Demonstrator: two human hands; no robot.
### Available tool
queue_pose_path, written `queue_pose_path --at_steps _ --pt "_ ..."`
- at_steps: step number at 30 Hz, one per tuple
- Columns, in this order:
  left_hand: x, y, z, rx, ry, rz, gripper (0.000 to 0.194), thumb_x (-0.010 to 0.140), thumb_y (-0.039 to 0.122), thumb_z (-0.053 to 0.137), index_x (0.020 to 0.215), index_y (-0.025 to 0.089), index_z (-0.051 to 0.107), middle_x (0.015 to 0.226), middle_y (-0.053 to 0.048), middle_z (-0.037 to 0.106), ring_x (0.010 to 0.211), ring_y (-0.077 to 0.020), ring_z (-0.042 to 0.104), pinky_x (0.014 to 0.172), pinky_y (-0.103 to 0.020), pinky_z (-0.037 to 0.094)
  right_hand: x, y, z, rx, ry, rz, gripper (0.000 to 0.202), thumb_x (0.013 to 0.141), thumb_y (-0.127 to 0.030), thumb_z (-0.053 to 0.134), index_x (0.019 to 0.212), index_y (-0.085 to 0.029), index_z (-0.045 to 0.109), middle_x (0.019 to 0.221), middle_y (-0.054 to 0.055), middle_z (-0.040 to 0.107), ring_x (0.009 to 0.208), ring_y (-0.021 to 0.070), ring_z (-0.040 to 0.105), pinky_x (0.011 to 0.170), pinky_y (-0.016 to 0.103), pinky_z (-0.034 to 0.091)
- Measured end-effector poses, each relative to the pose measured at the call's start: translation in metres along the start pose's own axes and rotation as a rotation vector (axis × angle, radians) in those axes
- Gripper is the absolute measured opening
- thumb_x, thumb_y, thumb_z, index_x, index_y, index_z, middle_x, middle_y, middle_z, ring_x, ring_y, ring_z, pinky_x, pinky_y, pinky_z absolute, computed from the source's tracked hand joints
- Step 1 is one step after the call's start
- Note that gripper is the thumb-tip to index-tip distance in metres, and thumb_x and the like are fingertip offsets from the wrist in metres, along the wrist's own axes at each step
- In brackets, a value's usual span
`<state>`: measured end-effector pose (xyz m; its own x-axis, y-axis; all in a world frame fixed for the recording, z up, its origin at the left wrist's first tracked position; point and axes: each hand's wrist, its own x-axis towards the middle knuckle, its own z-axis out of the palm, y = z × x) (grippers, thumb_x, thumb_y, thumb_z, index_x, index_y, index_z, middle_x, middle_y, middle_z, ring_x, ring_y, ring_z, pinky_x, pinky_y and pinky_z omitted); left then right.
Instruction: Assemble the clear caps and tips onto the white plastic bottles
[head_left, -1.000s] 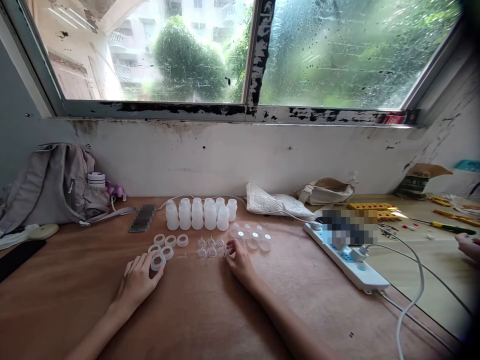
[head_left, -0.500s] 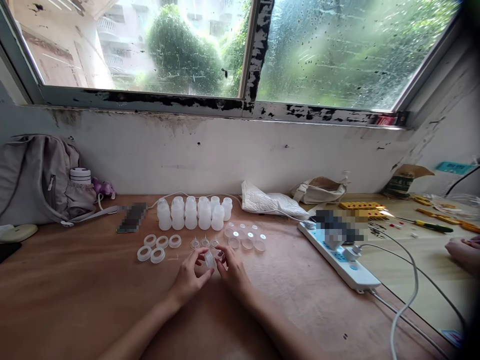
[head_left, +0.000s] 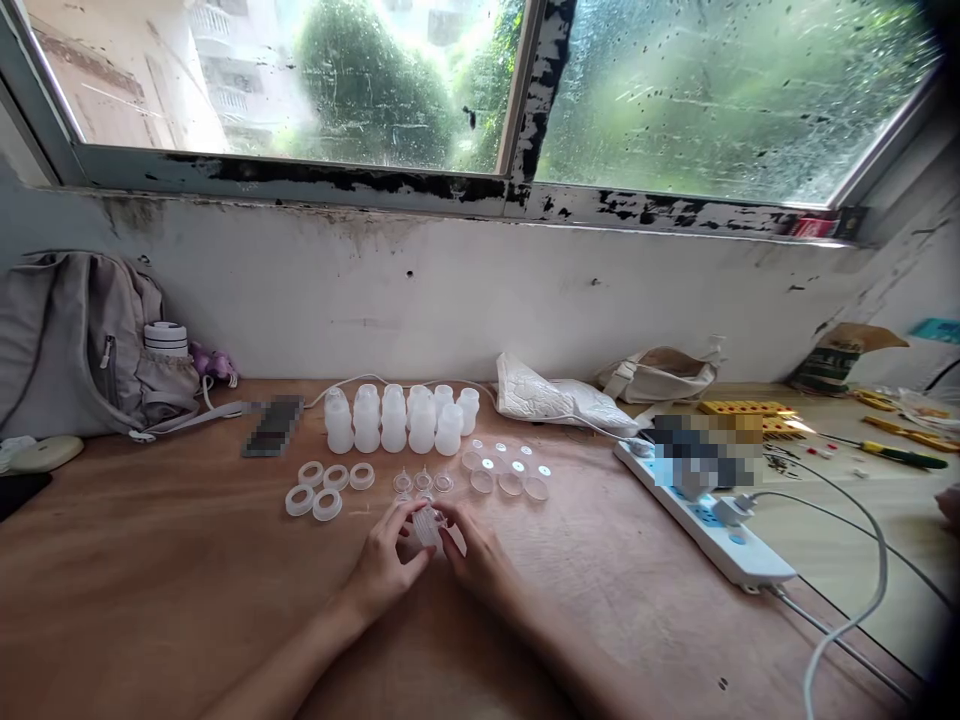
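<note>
My left hand pinches a translucent, ribbed bottle ring, tilted, low over the brown tabletop. Opposite it, my right hand has its thumb and fingers closed on a small clear piece that looks like a bottle nipple, held against the ring; my fingers partly hide it. Just beyond my fingertips stand several clear nipples. Several loose rings lie to the left, and clear round caps to the right. Behind them, frosted baby bottles stand upright in a cluster.
A white power strip with cables lies to the right. At the back are a phone, a white padded bag and a pouch. A grey backpack rests at left. Yellow tools lie far right.
The ring and the clear piece have come together between my hands. My view has shifted slightly, and the other person's hand at far right is mostly out of frame.
</note>
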<state>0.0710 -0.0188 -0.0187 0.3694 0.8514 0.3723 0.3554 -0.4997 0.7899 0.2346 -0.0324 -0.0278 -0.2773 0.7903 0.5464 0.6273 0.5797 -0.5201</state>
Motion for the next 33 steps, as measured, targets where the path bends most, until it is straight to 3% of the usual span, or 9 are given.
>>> queue_pose_path --at_steps 4,10,13,16,20,25,30,33 --pt "0.000 0.002 -0.001 0.006 0.011 0.025 0.037 0.071 0.018 0.057 0.106 0.022 0.047 0.104 -0.005 0.056 0.093 -0.0181 0.054 0.075 -0.030 0.047 0.001 -0.013 -0.006 0.128 -0.032 -0.007 0.038 0.075 -0.007 0.043 0.110 -0.021 0.046 0.096 0.007 0.059 0.086 0.0174 0.055 0.075 0.032 0.046" --pt "-0.001 0.005 -0.002 -0.009 0.050 -0.015 0.031 0.069 0.020 0.059 0.096 0.021 0.044 0.101 -0.006 0.057 0.097 -0.0203 0.054 0.084 -0.036 0.043 0.009 -0.017 -0.013 0.489 0.088 0.319 0.021 0.077 -0.022 0.049 0.098 -0.018 0.052 0.090 0.007 0.060 0.081 0.0164 0.057 0.071 0.029 0.048" --pt "-0.002 0.003 -0.002 -0.042 0.033 0.029 0.025 0.070 0.017 0.057 0.090 0.021 0.043 0.107 -0.007 0.057 0.102 -0.0204 0.053 0.088 -0.037 0.040 0.013 -0.011 -0.013 0.724 -0.061 0.502 0.023 0.075 -0.029 0.052 0.094 -0.016 0.054 0.076 0.004 0.060 0.067 0.0150 0.058 0.057 0.026 0.048" --pt "-0.004 0.004 -0.001 -0.041 0.019 0.076 0.027 0.070 0.017 0.057 0.093 0.021 0.043 0.111 -0.007 0.055 0.105 -0.0196 0.051 0.090 -0.035 0.039 0.013 -0.007 -0.008 0.912 -0.212 0.593 0.021 0.071 -0.028 0.055 0.088 -0.015 0.055 0.060 -0.001 0.057 0.051 0.0111 0.054 0.048 0.023 0.045" --pt "-0.003 0.009 -0.002 0.076 0.034 0.064 0.041 0.070 0.026 0.057 0.108 0.020 0.043 0.104 -0.007 0.057 0.095 -0.0206 0.053 0.083 -0.034 0.041 0.011 -0.006 -0.003 0.860 -0.117 0.602 0.014 0.068 -0.023 0.055 0.080 -0.016 0.053 0.057 -0.005 0.053 0.044 0.0075 0.048 0.043 0.020 0.041" --pt "-0.001 0.011 -0.003 0.288 0.070 -0.009 0.016 0.076 0.026 0.048 0.089 0.020 0.055 0.082 -0.005 0.060 0.078 -0.0213 0.054 0.073 -0.036 0.040 0.008 -0.003 0.000 0.594 -0.085 0.489 0.012 0.073 -0.022 0.053 0.082 -0.015 0.056 0.058 -0.003 0.052 0.048 0.0083 0.048 0.045 0.020 0.041" --pt "-0.002 0.010 0.000 0.010 0.004 -0.140 0.014 0.081 0.027 0.042 0.089 0.020 0.050 0.073 -0.002 0.061 0.061 -0.0146 0.056 0.058 -0.025 0.042 0.006 -0.005 -0.001 0.507 -0.066 0.453 0.022 0.078 -0.029 0.051 0.094 -0.015 0.057 0.065 0.000 0.059 0.054 0.0113 0.054 0.051 0.023 0.045" --pt "-0.003 0.009 0.002 -0.097 0.022 -0.165 0.011 0.079 0.024 0.042 0.088 0.019 0.048 0.074 -0.002 0.060 0.064 -0.0140 0.057 0.057 -0.023 0.043 0.006 -0.009 -0.002 0.476 -0.077 0.437 0.022 0.078 -0.031 0.052 0.091 -0.015 0.058 0.066 0.002 0.060 0.055 0.0118 0.054 0.051 0.023 0.045"
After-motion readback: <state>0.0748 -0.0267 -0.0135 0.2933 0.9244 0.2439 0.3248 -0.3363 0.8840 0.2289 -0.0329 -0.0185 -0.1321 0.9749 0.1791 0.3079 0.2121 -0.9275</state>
